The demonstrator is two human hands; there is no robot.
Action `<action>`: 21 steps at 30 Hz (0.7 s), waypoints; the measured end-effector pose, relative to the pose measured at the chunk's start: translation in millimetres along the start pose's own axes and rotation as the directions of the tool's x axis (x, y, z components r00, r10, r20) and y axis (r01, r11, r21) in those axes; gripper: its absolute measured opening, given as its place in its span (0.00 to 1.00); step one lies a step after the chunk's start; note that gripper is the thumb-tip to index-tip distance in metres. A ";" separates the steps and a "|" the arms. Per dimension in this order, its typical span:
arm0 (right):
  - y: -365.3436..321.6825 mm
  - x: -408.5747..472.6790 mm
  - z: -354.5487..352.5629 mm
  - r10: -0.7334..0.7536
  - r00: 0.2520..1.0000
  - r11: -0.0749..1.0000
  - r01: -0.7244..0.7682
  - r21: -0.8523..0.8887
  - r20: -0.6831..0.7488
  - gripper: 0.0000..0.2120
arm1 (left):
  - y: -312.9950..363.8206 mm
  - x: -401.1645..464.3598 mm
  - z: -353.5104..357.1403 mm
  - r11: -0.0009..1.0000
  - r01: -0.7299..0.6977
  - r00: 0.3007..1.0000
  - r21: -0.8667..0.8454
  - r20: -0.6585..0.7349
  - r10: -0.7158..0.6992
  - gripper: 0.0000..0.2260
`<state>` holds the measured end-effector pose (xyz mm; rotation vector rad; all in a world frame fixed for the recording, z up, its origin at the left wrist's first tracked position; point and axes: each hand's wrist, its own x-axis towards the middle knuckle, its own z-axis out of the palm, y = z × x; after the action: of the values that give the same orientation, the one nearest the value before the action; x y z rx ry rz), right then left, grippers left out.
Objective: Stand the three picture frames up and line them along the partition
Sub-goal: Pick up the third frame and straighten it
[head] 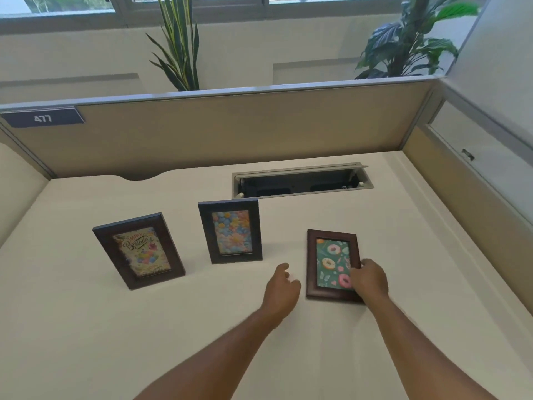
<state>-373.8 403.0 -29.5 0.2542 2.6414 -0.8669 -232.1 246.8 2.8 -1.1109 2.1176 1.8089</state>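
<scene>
Three dark wooden picture frames are on the cream desk. The birthday frame (pixel 140 251) stands upright at the left, turned slightly. Upright in the middle is the flower frame (pixel 230 230). The doughnut frame (pixel 331 262) lies flat on the right. My right hand (pixel 370 280) rests on its right edge and lower right corner, fingers curled over the rim. Just left of that frame my left hand (pixel 281 287) hovers with loosely curled fingers, holding nothing. The beige partition (pixel 230 131) runs along the back of the desk, well behind all three frames.
An open cable tray (pixel 301 181) is sunk into the desk between the frames and the partition. A curved cable notch (pixel 141 176) cuts the desk's back edge at the left. A side partition (pixel 461 180) closes the right. Plants stand behind the partition.
</scene>
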 end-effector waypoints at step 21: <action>-24.2 9.2 -18.2 -0.109 0.977 0.641 -0.072 0.764 0.183 0.15 | 65.5 47.5 18.5 0.903 0.068 0.997 -0.423 -0.010 -0.080 0.13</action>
<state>-393.8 395.1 -6.2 0.3113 1.9158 -1.8887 -312.2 243.0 24.1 -1.2886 1.7049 2.2942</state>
